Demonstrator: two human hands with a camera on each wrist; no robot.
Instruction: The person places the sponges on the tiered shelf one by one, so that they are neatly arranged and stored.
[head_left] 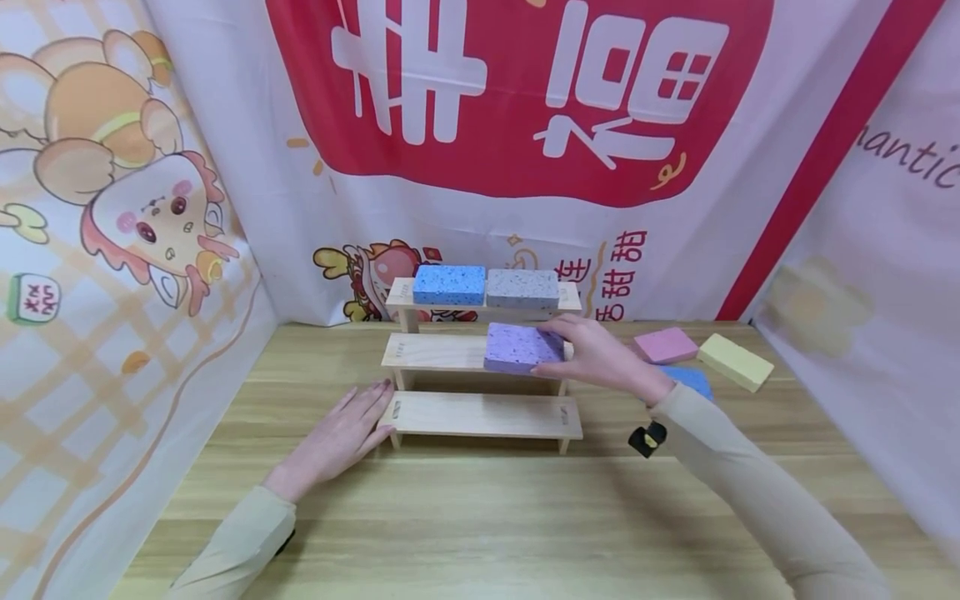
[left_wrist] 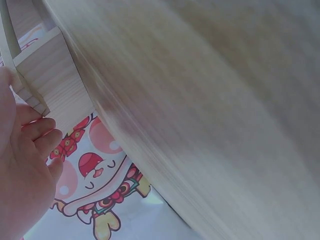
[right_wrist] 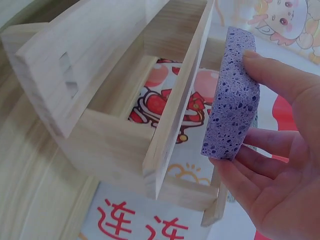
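Observation:
My right hand (head_left: pixel 596 354) pinches a purple speckled sponge (head_left: pixel 517 348) between thumb and fingers, at the right half of the middle shelf (head_left: pixel 435 352) of a three-step wooden rack. In the right wrist view a narrow gap shows between the sponge (right_wrist: pixel 231 95) and the middle board (right_wrist: pixel 172 110). A blue sponge (head_left: pixel 448 285) and a grey sponge (head_left: pixel 522 288) lie side by side on the top shelf. My left hand (head_left: pixel 341 433) rests at the left end of the bottom shelf (head_left: pixel 480 414), fingers extended and touching its edge, with nothing held.
Right of the rack, a pink sponge (head_left: pixel 666 345), a yellow sponge (head_left: pixel 735 362) and another blue sponge (head_left: pixel 686 381) lie on the wooden table (head_left: pixel 465 525). My right forearm partly covers that blue one. Printed cloth (head_left: pixel 465 192) hangs behind the rack and along both sides.

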